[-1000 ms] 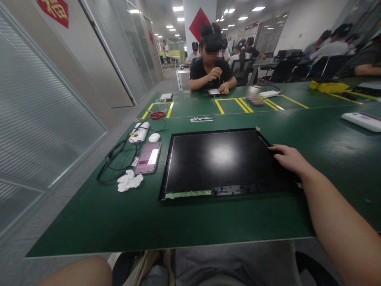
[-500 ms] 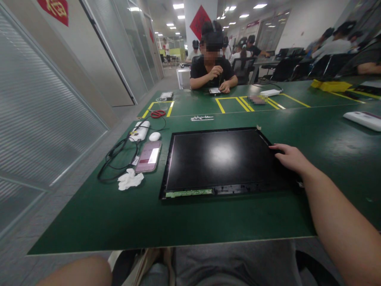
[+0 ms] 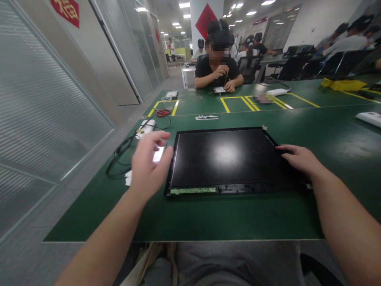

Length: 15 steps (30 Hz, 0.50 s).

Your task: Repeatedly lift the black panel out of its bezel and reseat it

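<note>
A black display panel (image 3: 202,159) in a thin frame lies flat on the green table, with a pale green strip (image 3: 193,190) along the left of its near edge. My right hand (image 3: 299,159) grips the panel's right edge; the fingers underneath are partly hidden. Beside the left edge hovers my left hand (image 3: 150,163), its thumb and fingers apart and holding nothing. Behind that hand, a phone (image 3: 159,153) and a crumpled white tissue (image 3: 128,178) are mostly covered.
Black cables (image 3: 114,159), a white device (image 3: 146,128) and red-handled scissors (image 3: 163,113) are at the left. Small white strips (image 3: 206,117) lie beyond the panel. Across the table (image 3: 244,222) sits a person (image 3: 218,69) working on a small device. Another white device (image 3: 370,119) is at the right.
My left hand has come up from below the table edge to beside the panel's left edge. My right hand stays at the right edge. The view has shifted slightly.
</note>
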### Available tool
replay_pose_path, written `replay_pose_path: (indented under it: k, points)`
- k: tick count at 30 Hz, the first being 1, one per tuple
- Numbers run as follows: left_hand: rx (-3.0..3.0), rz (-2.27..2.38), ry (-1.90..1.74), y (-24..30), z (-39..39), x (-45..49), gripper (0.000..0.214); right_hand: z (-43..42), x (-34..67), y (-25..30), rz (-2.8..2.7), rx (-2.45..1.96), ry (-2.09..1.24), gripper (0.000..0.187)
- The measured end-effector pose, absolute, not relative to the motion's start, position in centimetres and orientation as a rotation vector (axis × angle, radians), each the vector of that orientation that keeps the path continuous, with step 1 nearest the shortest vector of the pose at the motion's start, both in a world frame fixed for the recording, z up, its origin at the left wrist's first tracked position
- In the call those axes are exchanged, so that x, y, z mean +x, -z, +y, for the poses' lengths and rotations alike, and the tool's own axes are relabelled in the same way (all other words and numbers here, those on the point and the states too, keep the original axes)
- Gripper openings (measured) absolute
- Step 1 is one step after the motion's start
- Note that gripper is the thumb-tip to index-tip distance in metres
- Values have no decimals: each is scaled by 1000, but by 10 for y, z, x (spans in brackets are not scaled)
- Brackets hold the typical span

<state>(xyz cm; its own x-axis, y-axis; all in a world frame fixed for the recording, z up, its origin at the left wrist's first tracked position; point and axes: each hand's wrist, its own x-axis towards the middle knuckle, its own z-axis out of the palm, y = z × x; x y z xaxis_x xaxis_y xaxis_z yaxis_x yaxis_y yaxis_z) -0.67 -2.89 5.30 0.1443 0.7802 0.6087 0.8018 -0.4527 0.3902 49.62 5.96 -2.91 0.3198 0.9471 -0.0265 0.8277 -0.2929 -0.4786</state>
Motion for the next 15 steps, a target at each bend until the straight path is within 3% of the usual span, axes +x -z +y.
replay_pose_path:
  k: [3, 6, 9, 15]
  points:
    - [-2365, -1940, 832, -28, -11, -10, 26, 60, 501, 25, -1484, -2223, -438, 47]
    - [-2376, -2223, 377, -11, -3, -12, 36, 62, 508, 26, -1469, -2188, -403, 45]
    - [-2343, -2340, 219, -9, -5, -10, 42, 63, 511, 29, -1485, -2212, -408, 43]
    - [-2368, -2313, 89, -9, -1, -7, 34, 61, 507, 29, -1526, -2149, -443, 50]
